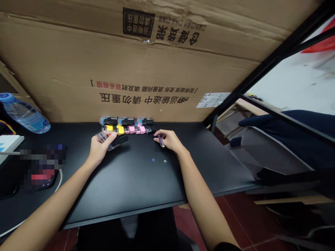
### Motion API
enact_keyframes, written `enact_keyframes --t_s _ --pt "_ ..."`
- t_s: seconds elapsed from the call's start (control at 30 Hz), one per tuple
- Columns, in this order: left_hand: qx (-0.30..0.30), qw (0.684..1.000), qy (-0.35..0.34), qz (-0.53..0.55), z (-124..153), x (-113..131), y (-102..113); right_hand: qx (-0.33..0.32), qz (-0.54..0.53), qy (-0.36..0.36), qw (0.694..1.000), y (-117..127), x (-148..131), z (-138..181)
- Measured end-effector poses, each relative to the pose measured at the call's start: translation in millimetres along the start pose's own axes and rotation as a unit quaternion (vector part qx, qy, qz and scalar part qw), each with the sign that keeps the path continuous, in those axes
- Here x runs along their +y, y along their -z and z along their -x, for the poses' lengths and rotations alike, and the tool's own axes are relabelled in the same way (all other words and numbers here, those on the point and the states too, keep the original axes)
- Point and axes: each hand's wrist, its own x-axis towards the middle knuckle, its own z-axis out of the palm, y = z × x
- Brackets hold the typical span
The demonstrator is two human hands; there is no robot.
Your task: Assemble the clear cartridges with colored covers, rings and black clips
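My left hand [102, 143] is closed around a clear-and-black plastic piece [118, 140], held above the black table with its black end pointing right. In my right hand [169, 138] is a screwdriver [160, 141] with a purple handle; its tip is hard to make out near the row's right end. Between and beyond both hands, small plastic pieces stand in two rows against the cardboard. The back row holds clear-and-black pieces [126, 121]. In front are yellow pieces [120, 130], pink pieces [140, 129] and a black piece [150, 129], close to my right fingertips.
A tall cardboard sheet [146, 62] closes off the table's far side. A small blue disc [153, 160] and a white ring-like bit [164, 161] lie on the table [125, 188]. At left are a water bottle [26, 113] and a cable [59, 179]; a black metal frame [235, 94] rises at right.
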Motion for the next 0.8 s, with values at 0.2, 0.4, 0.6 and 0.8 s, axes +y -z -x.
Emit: enact_keyframes --t_s 0.2,0.4,0.6,0.8 --pt "-0.015 1.0 -0.001 -0.013 1 0 -1 0.061 -0.056 -0.024 0.996 16 -11 3" --pt "-0.06 0.998 0.009 -0.021 4 0 -4 0.062 -0.046 -0.024 0.997 9 -14 2" --pt "-0.071 0.997 0.011 -0.034 5 0 -5 0.057 0.033 -0.02 0.998 -3 -5 -2" --pt "-0.087 0.994 0.022 -0.062 5 1 -3 0.039 0.026 -0.036 0.998 -1 -6 -1"
